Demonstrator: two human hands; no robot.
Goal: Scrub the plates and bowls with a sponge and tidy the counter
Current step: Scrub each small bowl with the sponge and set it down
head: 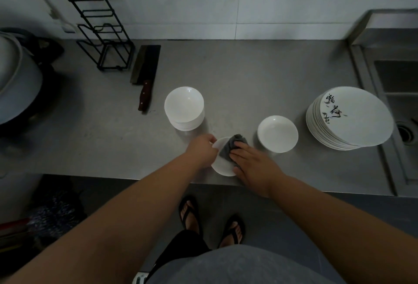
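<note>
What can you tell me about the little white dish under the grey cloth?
The small dish is plain white, round and shallow, and glossy like glazed ceramic. It sits near the front edge of the grey counter; whether it lies flat or tilted is unclear. The left hand holds its rim. The right hand presses a grey cloth onto its inside, covering much of it. It touches no other dish.

Bare counter is left between the bowl stack and the single bowl, while passage rightward is blocked by the plate stack.
</note>
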